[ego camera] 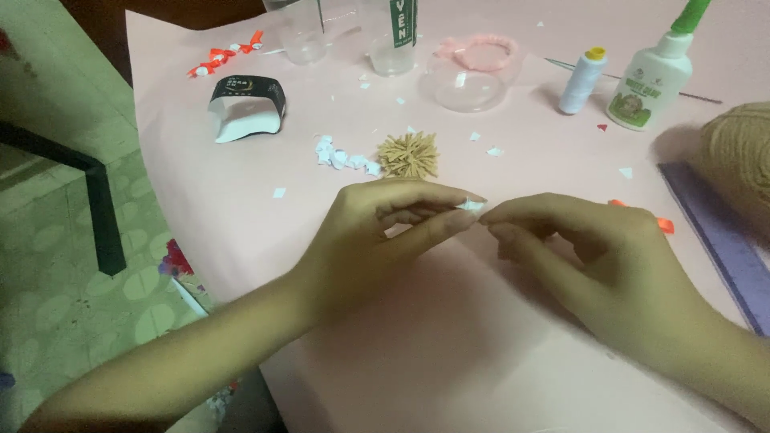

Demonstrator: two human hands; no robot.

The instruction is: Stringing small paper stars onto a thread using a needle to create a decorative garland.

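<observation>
My left hand [385, 228] and my right hand [593, 248] meet over the pink sheet [449, 345], both pinching one small white paper piece [471, 206] between fingertips. Just behind them lies a tan yarn pompom [410, 155], and a string of folded white paper bits [345, 156] curls to its left. Orange paper bits [665, 225] peek out past my right hand's knuckles.
At the back stand clear plastic cups [305, 36], a clear bowl with a pink ring [473, 72], a white thread spool [583, 80] and a white glue bottle with a green tip [651, 80]. A black-and-white box [247, 104] sits left; tan yarn ball [742, 156] and purple ruler [722, 240] right.
</observation>
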